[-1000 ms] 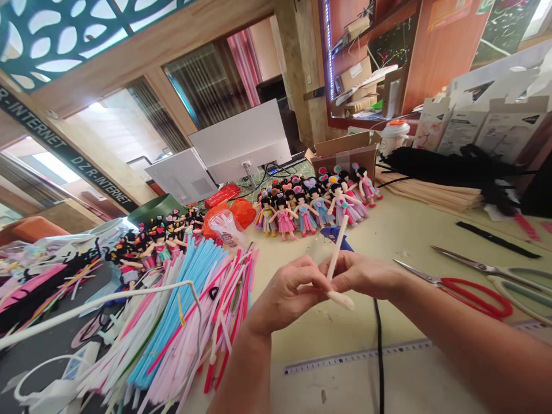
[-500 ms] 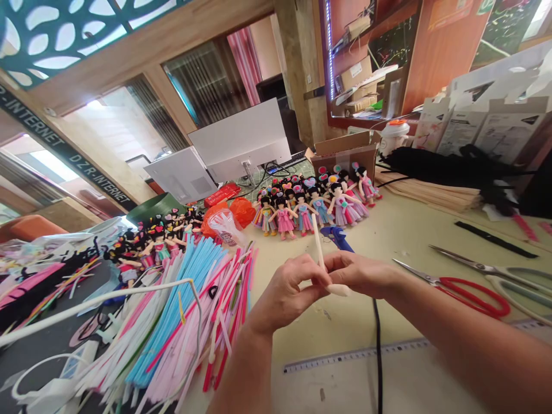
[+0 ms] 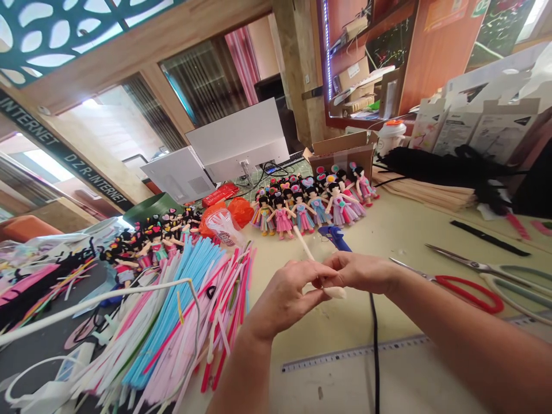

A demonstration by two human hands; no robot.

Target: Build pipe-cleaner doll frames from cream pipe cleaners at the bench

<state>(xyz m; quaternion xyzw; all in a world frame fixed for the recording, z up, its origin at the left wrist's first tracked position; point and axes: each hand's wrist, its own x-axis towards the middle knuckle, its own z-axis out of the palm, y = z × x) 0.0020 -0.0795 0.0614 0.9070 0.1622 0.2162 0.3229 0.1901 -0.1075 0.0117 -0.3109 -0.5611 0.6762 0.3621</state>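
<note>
My left hand (image 3: 288, 298) and my right hand (image 3: 361, 272) meet over the middle of the table, both pinched on a cream-coloured pipe cleaner (image 3: 304, 243). Its long end sticks up and to the left from between my fingers, and a short thick end (image 3: 335, 292) pokes out below my right fingers. A blue glue gun (image 3: 333, 236) lies just beyond my hands, with its black cord (image 3: 376, 351) running toward me under my right wrist.
A heap of blue, pink and white pipe cleaners (image 3: 181, 310) fills the left. Rows of small dolls (image 3: 310, 207) stand at the back, more dolls (image 3: 150, 244) at left. Red-handled scissors (image 3: 457, 284), pale-handled scissors (image 3: 495, 270), a ruler (image 3: 345, 353), a cardboard box (image 3: 342, 152).
The pipe cleaner's long end has swung from leaning right to leaning left as my fingers turn it. My hands stay in about the same place.
</note>
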